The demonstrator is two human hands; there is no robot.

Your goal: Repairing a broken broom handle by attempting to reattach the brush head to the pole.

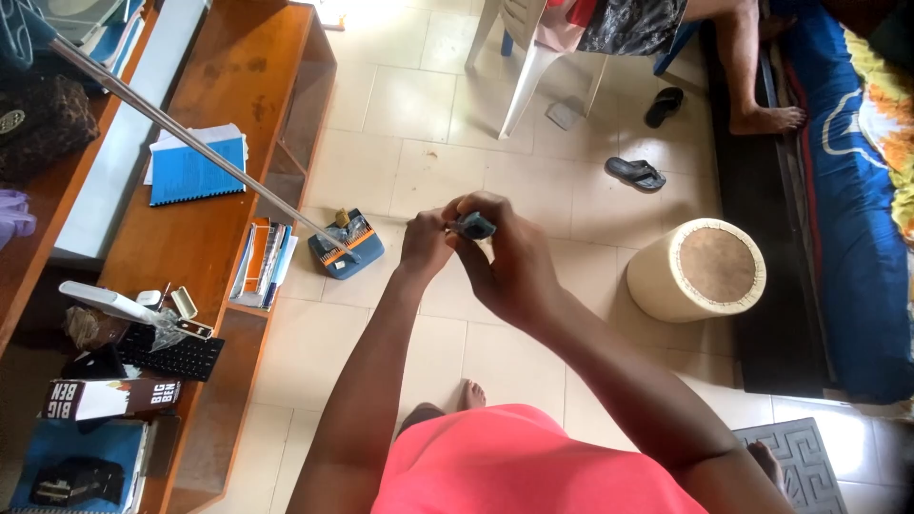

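Small dark-blue object, a short block-like piece whose kind is hard to tell, is sitting between the two hands of a person in a pink top, held out over the cream-tiled floor in front of the body. From the head camera, the right hand is curling round it, fingers pressed together and pinching the piece from the near side. The left hand is meeting it from the other side, fingertips closed against the same piece, so both hands are touching each other around it.

Just beside the left hand, lower on the floor, a blue box of small bits is lying open, and a long metal rod is slanting down from the upper left with its end reaching the box. A wooden table is running along the left edge, carrying a blue notebook, a stack of booklets and a black keyboard. Well apart on the right, a round cream stool is standing near a blue mattress. At the top, another person's bare legs are resting by a white plastic chair, with two black sandals lying on the tiles close by.
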